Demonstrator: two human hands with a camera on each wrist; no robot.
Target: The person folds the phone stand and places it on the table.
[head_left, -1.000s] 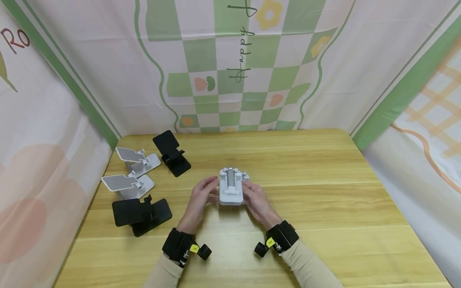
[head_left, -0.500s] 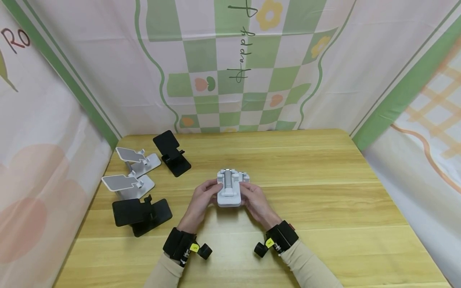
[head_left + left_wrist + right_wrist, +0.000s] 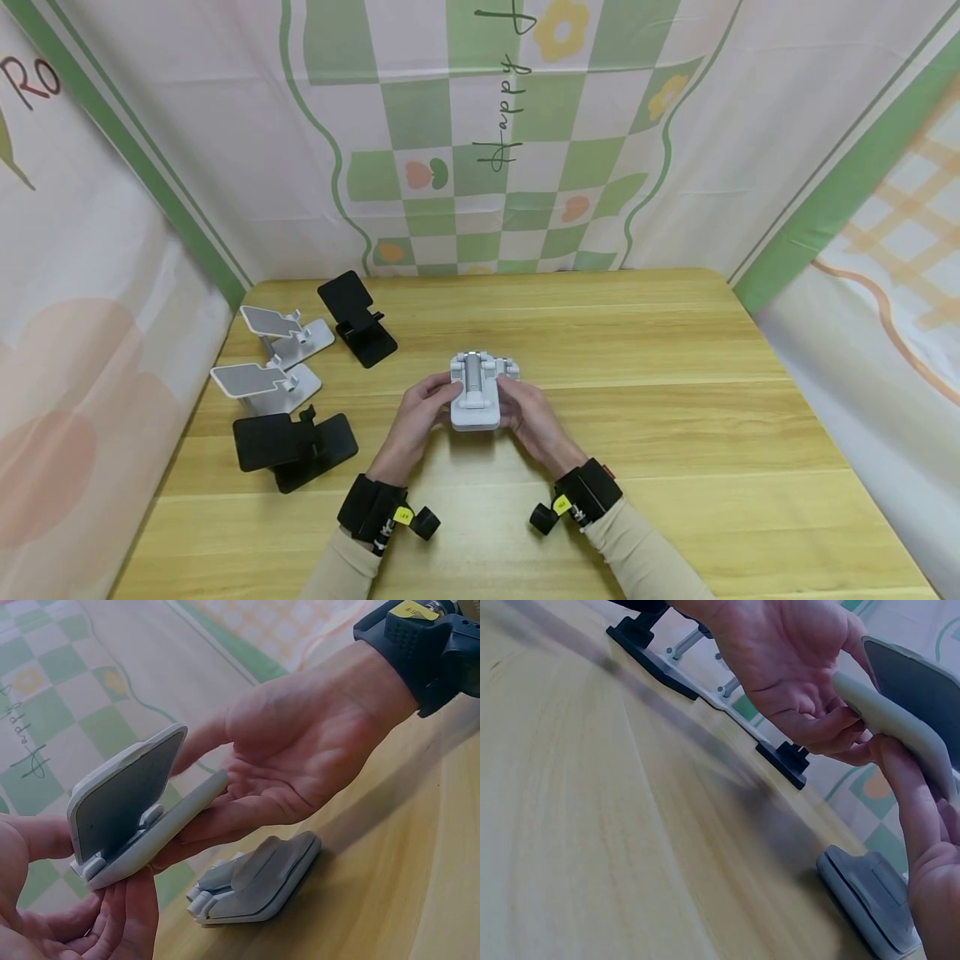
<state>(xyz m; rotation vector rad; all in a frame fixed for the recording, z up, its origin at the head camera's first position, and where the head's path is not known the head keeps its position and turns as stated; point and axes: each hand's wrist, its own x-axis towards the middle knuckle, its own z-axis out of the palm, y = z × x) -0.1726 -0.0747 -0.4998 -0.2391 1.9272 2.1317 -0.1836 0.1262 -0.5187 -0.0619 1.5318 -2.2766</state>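
Note:
A white folding phone stand [image 3: 475, 404] is held above the table between both hands. My left hand [image 3: 420, 417] grips its left side, thumb along the edge. The right hand [image 3: 538, 421] pinches the opposite side. In the left wrist view, the held phone stand [image 3: 161, 832] has its grey-padded plate tilted up from the base, like a partly opened book. Below it, a second white phone stand [image 3: 259, 881] lies folded on the table; in the head view it is mostly hidden behind the held one.
Two white phone stands, one farther back [image 3: 288, 337] and one nearer [image 3: 266, 383], stand unfolded at the table's left. Close to them are two black phone stands, one behind [image 3: 360, 321] and one in front [image 3: 296, 446]. A printed curtain [image 3: 480, 225] hangs beyond the wooden table [image 3: 675, 417].
The held phone stand has shifted slightly left and nearer. My left thumb and fingers have closed onto its left edge. The stands at the left have stayed in place.

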